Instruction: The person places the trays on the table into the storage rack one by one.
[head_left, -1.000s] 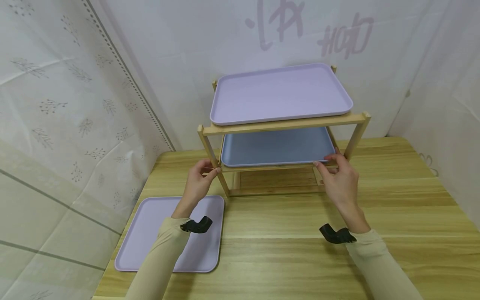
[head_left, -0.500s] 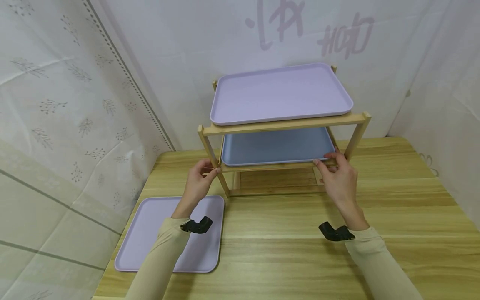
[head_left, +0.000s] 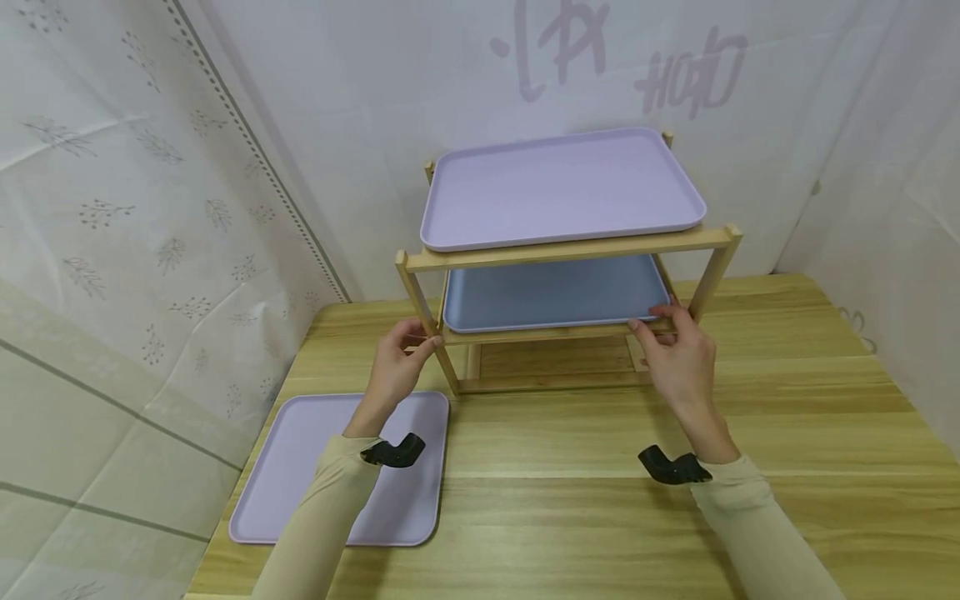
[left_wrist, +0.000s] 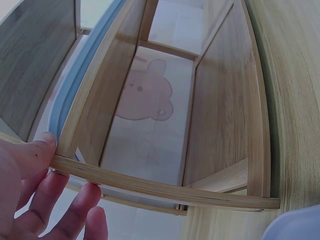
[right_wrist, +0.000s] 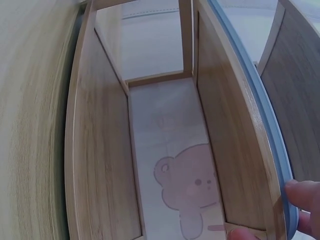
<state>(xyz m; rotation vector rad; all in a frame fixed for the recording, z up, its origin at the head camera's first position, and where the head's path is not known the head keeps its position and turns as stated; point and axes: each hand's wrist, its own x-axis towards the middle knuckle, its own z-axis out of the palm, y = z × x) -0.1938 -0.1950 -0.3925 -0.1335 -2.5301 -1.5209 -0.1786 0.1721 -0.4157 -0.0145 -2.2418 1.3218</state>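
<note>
A wooden rack [head_left: 570, 250] with three levels stands on the table. A blue tray [head_left: 558, 292] lies on its middle shelf, its front rim close along the shelf's front rail. My left hand [head_left: 397, 358] grips the rack's front left post, thumb in front and the other fingers curled around behind. At the tray's front right corner, my right hand [head_left: 682, 358] pinches the rim between thumb and fingers; one fingertip shows below the shelf in the right wrist view. A lilac tray [head_left: 562, 187] rests on the top level.
Another lilac tray [head_left: 401, 492] lies flat on the wooden table [head_left: 555, 517] at the left, partly under my left forearm. Below the blue tray is the rack's bottom shelf [head_left: 555, 354]. White printed curtains [head_left: 337, 125] hang behind and at both sides.
The blue tray's front edge has shifted very slightly back on the shelf, with my right hand at its corner. My left hand has stayed on the post.
</note>
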